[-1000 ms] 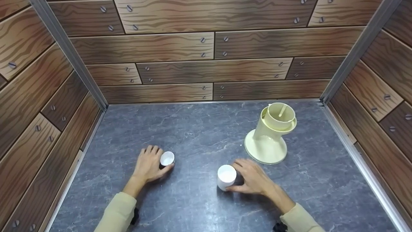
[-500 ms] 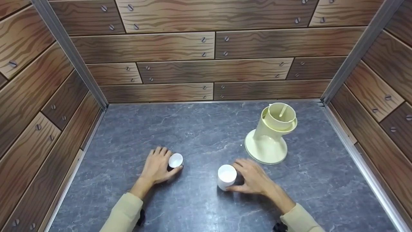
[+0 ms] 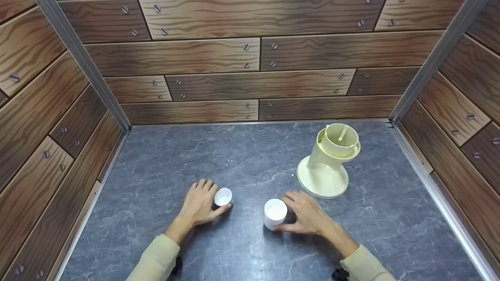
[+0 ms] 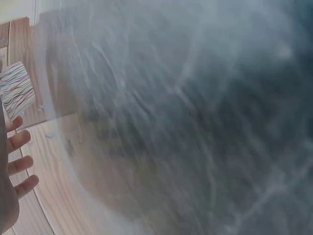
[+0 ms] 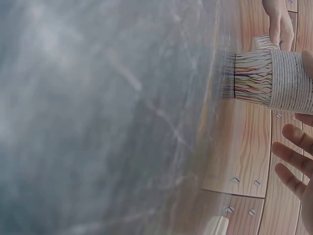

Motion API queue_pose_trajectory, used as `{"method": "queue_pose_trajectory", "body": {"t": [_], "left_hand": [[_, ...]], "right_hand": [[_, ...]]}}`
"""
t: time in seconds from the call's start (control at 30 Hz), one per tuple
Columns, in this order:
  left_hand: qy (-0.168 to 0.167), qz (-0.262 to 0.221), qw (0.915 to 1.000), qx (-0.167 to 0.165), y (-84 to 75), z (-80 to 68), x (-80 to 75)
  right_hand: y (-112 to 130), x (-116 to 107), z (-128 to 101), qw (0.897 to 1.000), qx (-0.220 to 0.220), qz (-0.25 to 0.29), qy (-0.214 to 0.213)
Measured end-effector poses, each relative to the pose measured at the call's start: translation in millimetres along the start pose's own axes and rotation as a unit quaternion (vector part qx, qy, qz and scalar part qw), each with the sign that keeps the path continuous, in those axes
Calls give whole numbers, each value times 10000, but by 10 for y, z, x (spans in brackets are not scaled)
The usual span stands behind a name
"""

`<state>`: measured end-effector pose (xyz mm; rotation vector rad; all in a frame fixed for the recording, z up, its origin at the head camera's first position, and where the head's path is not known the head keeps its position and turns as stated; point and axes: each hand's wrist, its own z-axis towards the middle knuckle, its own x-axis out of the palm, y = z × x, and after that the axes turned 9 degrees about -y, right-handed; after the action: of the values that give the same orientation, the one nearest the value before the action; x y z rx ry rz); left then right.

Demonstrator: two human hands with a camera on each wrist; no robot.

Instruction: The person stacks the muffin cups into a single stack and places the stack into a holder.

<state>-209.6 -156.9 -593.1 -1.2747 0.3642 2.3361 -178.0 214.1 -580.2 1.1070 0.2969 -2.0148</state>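
I see wood-print walls [image 3: 218, 84] boxing in a grey marbled table [image 3: 242, 156] on the left, far and right sides. Biggest item on it is a cream stand [image 3: 323, 171] at right, mid-depth: wide round foot, neck leaning to the right, a cream cup [image 3: 340, 139] seated on top with a thin stick inside it. Well near-left of that foot, the right hand [image 3: 308, 214] sits at near centre-right, beige sleeve [image 3: 365, 265] trailing off the near edge. Its fingers curl round the right side of a larger white cup [image 3: 275, 212], which stands upright on the table, open end up, thumb at its near base. In the right wrist view that cup [image 5: 271, 81] shows a ribbed wall with coloured wavy lines, the fingers [image 5: 293, 161] spread loosely just beside it; I can't tell from there how firm the contact is. The left hand [image 3: 201, 203] is at near centre-left, well apart from the right hand, its own sleeve [image 3: 154, 261] also running to the near edge. It holds a smaller white cup [image 3: 223, 196] between thumb and curled fingers, rim tilted toward the right. The two cups are near each other, not touching. Left wrist view is mostly blurred table; only fingertips [image 4: 19, 164] and a striped patch of the cup [image 4: 17, 95] show at its left edge.
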Motion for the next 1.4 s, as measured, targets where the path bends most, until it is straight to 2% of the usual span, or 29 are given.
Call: {"method": "queue_pose_trajectory", "body": {"t": [0.4,0.63,1.07,1.4], "left_hand": [[-208,-230,9992,255,-218,86,-43],[-205,-302,9985,398,-323,137,-67],[-273,-546,9971,460,-453,238,-112],[-299,-524,9961,643,-537,335,-192]], "right_hand": [[1,-4,7,10000,-54,-41,4],[-4,-4,12,10000,-72,-63,-14],[5,10,11,10000,-83,-26,-32],[10,3,20,9998,-138,-98,-59]]}}
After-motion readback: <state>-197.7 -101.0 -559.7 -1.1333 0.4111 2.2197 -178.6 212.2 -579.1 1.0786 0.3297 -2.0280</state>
